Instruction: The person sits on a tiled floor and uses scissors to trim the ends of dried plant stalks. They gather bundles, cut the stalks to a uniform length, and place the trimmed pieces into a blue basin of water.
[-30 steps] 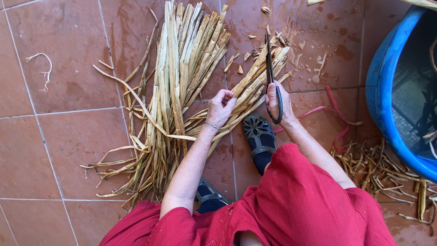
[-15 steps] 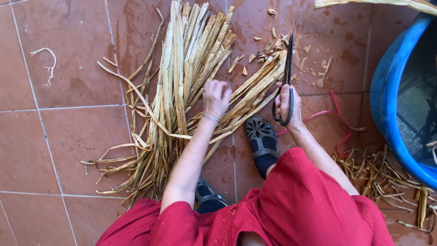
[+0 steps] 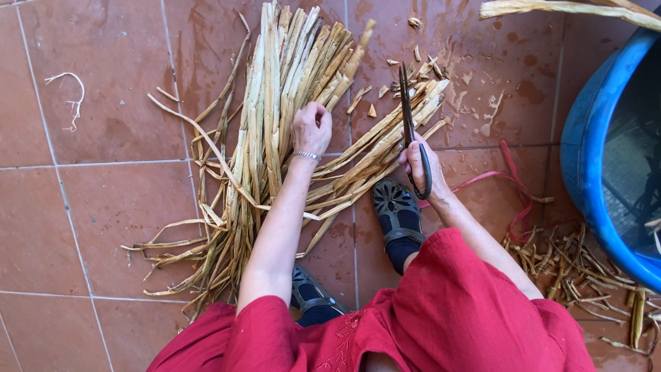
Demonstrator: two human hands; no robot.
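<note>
Under my left hand (image 3: 311, 129) the stalks (image 3: 275, 124) are looking dry, fibrous and matt. My right hand (image 3: 421, 165) is gripping dark, dull metal scissors (image 3: 411, 131). Beneath both, the floor tiles (image 3: 103, 207) are showing smooth, faintly damp clay; right of them, the tub (image 3: 585, 158) is glossy blue plastic.
</note>
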